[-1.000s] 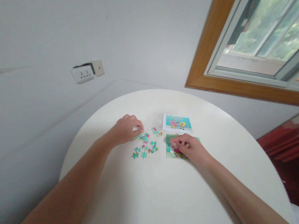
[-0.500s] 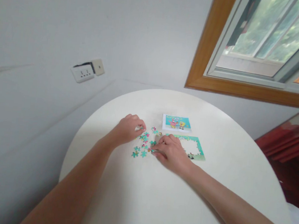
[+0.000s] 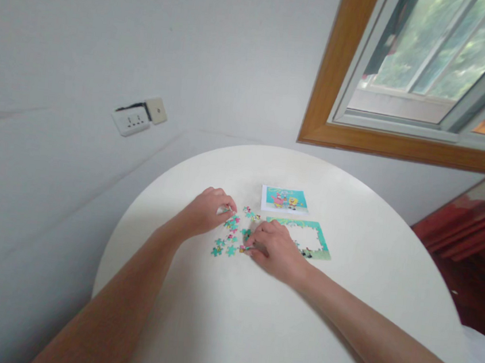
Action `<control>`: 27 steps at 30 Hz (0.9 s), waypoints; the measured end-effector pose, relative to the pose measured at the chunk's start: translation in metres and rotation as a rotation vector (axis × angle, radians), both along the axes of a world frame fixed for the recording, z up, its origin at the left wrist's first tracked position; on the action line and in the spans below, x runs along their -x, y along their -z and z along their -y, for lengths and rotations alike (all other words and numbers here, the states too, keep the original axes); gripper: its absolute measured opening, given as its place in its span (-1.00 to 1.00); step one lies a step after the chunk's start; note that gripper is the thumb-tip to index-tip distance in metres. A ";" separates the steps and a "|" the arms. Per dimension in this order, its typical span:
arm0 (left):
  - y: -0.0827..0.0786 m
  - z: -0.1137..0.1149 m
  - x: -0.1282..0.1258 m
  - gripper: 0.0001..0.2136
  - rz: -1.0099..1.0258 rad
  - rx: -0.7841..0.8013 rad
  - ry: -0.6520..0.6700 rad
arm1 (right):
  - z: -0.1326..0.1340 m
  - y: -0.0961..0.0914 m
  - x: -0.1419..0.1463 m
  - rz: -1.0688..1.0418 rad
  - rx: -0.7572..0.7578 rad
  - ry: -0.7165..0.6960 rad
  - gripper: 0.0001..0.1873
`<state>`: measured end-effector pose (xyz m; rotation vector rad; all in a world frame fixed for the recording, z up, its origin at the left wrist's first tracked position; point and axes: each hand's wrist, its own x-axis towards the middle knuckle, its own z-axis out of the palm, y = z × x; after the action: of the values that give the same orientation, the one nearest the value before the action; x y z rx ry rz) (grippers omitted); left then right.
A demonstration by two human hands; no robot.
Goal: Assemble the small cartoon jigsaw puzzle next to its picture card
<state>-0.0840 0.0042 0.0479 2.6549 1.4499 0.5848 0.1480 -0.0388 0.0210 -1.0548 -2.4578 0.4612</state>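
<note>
Puzzle pieces point(image 3: 231, 235), small and mostly teal, lie scattered on the round white table point(image 3: 252, 333) a little left of the frame's centre. The left hand point(image 3: 207, 211) comes in from the lower left, knuckles up, its fingers curled together at the top edge of the scatter; whether a piece sits between the fingertips I cannot tell. The right hand point(image 3: 273, 249) reaches from the lower right, palm down, fingers bent and pinched on a piece at the right edge of the scatter. Just right of this hand lies the puzzle frame point(image 3: 314, 242), with a green border filled and a white middle. Above it rests a picture card point(image 3: 284, 199).
</note>
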 end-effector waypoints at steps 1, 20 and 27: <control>0.000 0.000 0.000 -0.84 0.000 -0.002 -0.005 | 0.000 0.000 0.000 0.006 -0.015 0.002 -0.88; 0.002 -0.001 0.001 -0.84 0.002 -0.068 -0.048 | 0.007 -0.010 0.039 0.072 -0.106 -0.128 -0.82; 0.001 -0.001 -0.002 -0.84 0.018 -0.095 -0.042 | 0.007 -0.007 0.048 0.097 -0.087 -0.113 -0.82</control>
<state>-0.0817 0.0050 0.0468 2.6874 1.5132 0.6962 0.1002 -0.0454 0.0280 -0.9271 -2.6073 0.3413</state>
